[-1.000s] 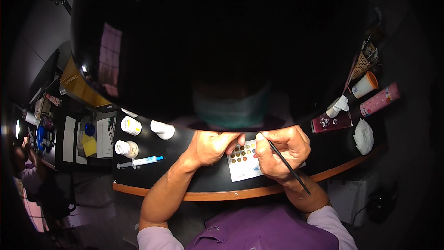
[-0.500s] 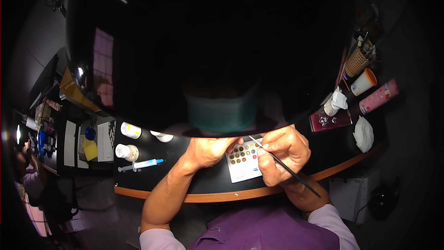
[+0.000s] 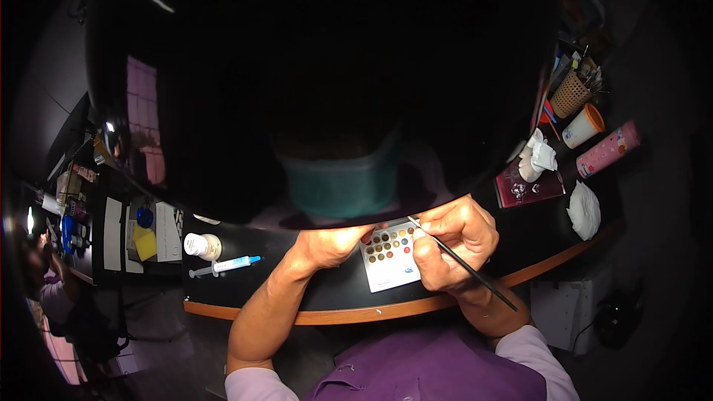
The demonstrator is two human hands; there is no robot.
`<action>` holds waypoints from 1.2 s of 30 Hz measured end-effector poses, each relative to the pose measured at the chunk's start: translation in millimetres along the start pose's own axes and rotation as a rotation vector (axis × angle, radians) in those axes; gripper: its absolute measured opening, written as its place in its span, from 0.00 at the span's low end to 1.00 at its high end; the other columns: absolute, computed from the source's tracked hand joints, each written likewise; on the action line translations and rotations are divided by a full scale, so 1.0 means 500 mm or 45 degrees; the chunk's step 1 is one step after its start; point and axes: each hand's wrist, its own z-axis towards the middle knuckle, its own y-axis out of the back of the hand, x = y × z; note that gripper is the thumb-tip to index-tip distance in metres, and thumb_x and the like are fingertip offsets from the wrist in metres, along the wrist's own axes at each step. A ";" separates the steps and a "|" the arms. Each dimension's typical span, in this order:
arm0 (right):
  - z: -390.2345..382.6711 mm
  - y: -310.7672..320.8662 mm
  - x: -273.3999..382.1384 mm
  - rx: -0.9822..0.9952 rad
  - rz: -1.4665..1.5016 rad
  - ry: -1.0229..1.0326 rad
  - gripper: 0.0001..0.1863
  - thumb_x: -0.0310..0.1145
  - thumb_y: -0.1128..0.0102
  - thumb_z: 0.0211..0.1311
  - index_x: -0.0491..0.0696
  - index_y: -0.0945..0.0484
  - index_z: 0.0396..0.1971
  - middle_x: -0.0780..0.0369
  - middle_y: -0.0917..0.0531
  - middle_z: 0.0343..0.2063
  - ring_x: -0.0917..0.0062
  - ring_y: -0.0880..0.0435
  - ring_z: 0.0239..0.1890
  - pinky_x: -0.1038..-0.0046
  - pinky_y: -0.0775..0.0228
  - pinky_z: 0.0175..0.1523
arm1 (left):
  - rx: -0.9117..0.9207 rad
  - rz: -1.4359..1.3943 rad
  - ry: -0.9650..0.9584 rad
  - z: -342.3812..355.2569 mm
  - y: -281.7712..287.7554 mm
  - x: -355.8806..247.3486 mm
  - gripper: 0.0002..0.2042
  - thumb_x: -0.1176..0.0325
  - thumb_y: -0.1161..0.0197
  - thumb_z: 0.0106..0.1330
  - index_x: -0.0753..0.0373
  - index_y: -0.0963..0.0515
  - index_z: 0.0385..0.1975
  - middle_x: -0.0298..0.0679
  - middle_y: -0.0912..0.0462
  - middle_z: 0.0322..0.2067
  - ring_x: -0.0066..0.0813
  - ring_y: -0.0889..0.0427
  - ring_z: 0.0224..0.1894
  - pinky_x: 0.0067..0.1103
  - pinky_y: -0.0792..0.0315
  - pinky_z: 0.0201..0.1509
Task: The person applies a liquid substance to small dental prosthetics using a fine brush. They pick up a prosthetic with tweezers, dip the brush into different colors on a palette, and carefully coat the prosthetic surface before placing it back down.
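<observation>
My right hand (image 3: 459, 241) is closed in a pinch on a slim paintbrush (image 3: 475, 273) with a black handle, its pale front end pointing up toward the left hand. Beneath the brush hand lies a white palette card (image 3: 388, 279) with rows of small round colour wells in browns, yellows and reds. My left hand (image 3: 327, 247) is bent inward at the card's upper left, its fingers curled together. The dark visor (image 3: 334, 89) hides most of those fingertips and whatever they hold. The brush's very tip is also cut off by the visor's edge.
Left on the black table with a wooden edge (image 3: 312, 317) are white bottles (image 3: 203, 246) and a blue-tipped syringe (image 3: 225, 266). At right lie crumpled tissue (image 3: 584, 211), a dark red box (image 3: 531, 191), a pink cylinder (image 3: 607, 150), an orange-rimmed cup (image 3: 583, 126) and a woven brush holder (image 3: 571, 94).
The visor has shifted slightly left and lower, covering more of the bottles at left and my left hand. Both hands keep nearly the same place, with the brush still in the right.
</observation>
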 end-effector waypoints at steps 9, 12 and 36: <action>-0.020 0.003 -0.007 -0.042 0.193 -0.065 0.07 0.22 0.38 0.47 0.44 0.29 0.24 0.60 0.23 0.22 0.64 0.21 0.39 0.60 0.17 0.48 | -0.056 0.203 -0.193 0.004 -0.002 0.010 0.08 0.76 0.36 0.68 0.71 0.12 0.42 0.42 0.14 0.29 0.17 0.23 0.22 0.16 0.32 0.24; -0.012 0.008 -0.001 -0.052 0.300 -0.060 0.07 0.24 0.38 0.49 0.44 0.29 0.24 0.60 0.23 0.22 0.65 0.23 0.41 0.56 0.16 0.53 | -0.060 0.381 -0.317 0.005 -0.001 -0.016 0.09 0.79 0.33 0.62 0.70 0.12 0.41 0.41 0.14 0.27 0.19 0.21 0.24 0.17 0.31 0.26; -0.007 0.026 -0.026 -0.014 0.747 -0.301 0.03 0.22 0.45 0.53 0.41 0.27 0.29 0.59 0.25 0.25 0.68 0.24 0.47 0.50 0.16 0.59 | -0.066 0.305 -0.313 0.004 -0.009 -0.026 0.11 0.80 0.31 0.55 0.69 0.11 0.38 0.43 0.14 0.25 0.25 0.17 0.25 0.19 0.27 0.30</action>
